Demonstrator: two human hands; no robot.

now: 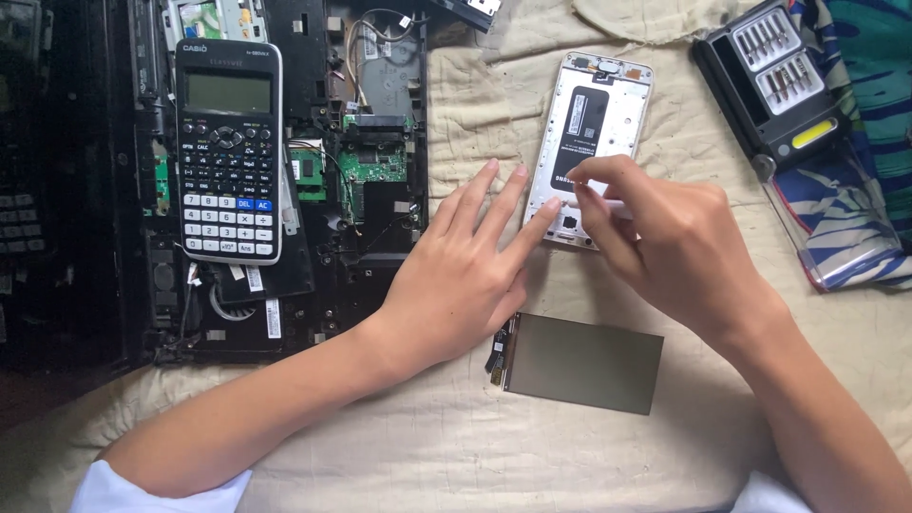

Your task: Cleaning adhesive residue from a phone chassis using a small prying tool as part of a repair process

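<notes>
An opened white phone point(597, 133) is seen lying back-up on a cream quilted cloth point(456, 446), its cover removed so that a black battery with a pale label is exposed. Its lower edge is steadied by the left hand point(465, 275), whose fingers are spread flat. A thin whitish tool point(600, 201) is pinched in the fingers of the right hand point(665, 242) over the phone's lower end. A detached dark screen panel point(581, 363) is laid just below. A black calculator point(229, 152) rests on a dismantled laptop point(370, 171); a screwdriver bit case point(771, 81) is placed at upper right.
</notes>
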